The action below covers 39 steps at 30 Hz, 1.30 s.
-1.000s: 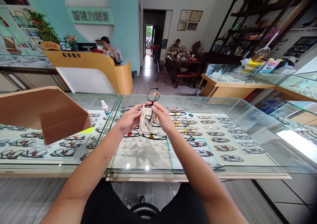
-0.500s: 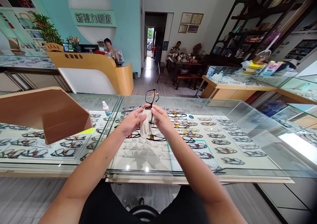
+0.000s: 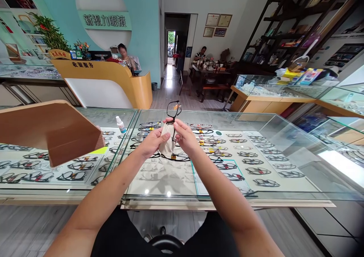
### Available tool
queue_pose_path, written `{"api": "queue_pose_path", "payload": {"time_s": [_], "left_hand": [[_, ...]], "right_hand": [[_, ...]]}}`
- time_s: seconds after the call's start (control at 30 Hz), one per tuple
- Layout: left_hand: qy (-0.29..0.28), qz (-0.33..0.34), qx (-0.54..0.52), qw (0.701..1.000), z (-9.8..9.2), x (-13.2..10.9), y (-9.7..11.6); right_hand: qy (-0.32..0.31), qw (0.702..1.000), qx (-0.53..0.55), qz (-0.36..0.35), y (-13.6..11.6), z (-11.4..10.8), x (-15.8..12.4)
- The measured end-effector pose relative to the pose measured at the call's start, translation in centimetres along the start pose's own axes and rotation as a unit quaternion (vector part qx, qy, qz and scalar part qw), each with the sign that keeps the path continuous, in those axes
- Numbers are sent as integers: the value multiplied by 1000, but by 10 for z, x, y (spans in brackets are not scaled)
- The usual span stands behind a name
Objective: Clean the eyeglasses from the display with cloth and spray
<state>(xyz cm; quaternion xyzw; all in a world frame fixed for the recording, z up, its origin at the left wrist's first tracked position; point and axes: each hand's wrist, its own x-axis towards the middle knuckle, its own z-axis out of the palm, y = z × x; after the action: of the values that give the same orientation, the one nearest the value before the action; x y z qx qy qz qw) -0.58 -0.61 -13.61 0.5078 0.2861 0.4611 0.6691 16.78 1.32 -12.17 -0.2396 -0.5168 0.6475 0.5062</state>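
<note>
Black-rimmed eyeglasses (image 3: 173, 110) are held upright above the glass counter, one lens showing over my fingers and the other covered. An orange tag hangs by the upper lens. My left hand (image 3: 153, 140) pinches a pale cleaning cloth (image 3: 167, 145), which wraps the lower part of the glasses and drapes down. From the other side my right hand (image 3: 184, 133) grips the frame with thumb and fingers, close against the cloth. Beneath both hands, rows of spectacle frames (image 3: 257, 171) lie inside the display case (image 3: 165, 181).
A small white spray bottle (image 3: 121, 125) stands on the counter to the left. Nearer me, a brown panel (image 3: 54, 124) juts over the left case. Two people sit farther back, one behind the cashier desk (image 3: 136, 86), one at a dark table (image 3: 212, 70).
The cloth has shifted and now spreads wider below my left thumb. My left hand has moved slightly left, while the glasses stay almost in place.
</note>
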Motion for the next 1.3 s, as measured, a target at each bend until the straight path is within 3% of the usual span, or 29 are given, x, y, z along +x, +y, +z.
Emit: {"api": "queue_pose_path", "payload": {"time_s": [0.3,0.7,1.0,1.3], "left_hand": [[66,32,27,997,1,0,-1],[99,93,3,991,9,-1,1],[216,119,57,968,6,2,-4],[126,107,94,982,2,3,-5]], "right_hand": [[-17,1000,4,-8,7,4,1],[-46,998,-30,-10,14,2,2],[-58,988,-126,-64,11,10,-2],[8,996,-83,-14,11,9,-2]]}}
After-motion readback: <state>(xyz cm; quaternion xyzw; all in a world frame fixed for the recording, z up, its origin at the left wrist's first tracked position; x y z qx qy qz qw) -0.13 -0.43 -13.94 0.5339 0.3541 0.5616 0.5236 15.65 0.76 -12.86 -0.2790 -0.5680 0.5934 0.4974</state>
